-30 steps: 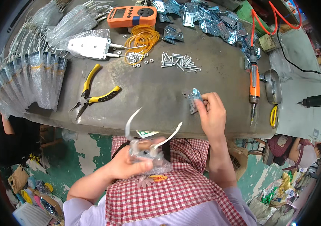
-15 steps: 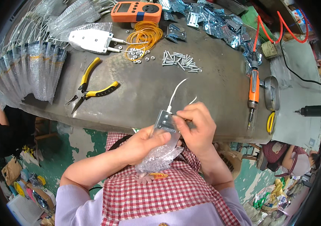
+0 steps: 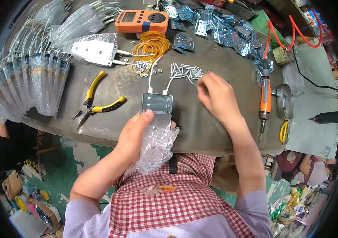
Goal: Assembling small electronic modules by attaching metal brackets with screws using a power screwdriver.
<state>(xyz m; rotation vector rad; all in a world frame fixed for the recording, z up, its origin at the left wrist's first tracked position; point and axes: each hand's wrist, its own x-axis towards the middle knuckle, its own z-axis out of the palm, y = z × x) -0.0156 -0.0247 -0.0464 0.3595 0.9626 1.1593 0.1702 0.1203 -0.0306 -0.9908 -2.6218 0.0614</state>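
The left hand [image 3: 132, 133] grips a bubble-wrapped unit [image 3: 159, 137] at the front edge of the table [image 3: 224, 63]. The left thumb presses on the front face, just below a metal bracket [image 3: 157, 104]; the other fingers pass behind, with one fingertip showing at the right edge. The bracket lies flat against the upper end of the unit. Two white leads [image 3: 150, 77] extend from that end, away from the body. The crumpled wrap hangs over the table edge.

The right hand [image 3: 220, 98] is positioned at the right end of a pile of screws [image 3: 185, 71]. Its fingers are bent and close together, with the thumb below them; whether the fingertips pinch a screw cannot be determined.

Loose nuts [image 3: 142, 69] lie left of the screws, beside a coil of yellow bands [image 3: 151, 44]. Open pliers [image 3: 97, 101] with yellow-and-black handles rest left of the left hand. A white unit [image 3: 91, 50] lies beyond the pliers. An orange meter [image 3: 142, 23] stands at the rear, left of a heap of metal brackets [image 3: 236, 33]. An orange power screwdriver [image 3: 265, 97] lies at the right, tip toward the person.
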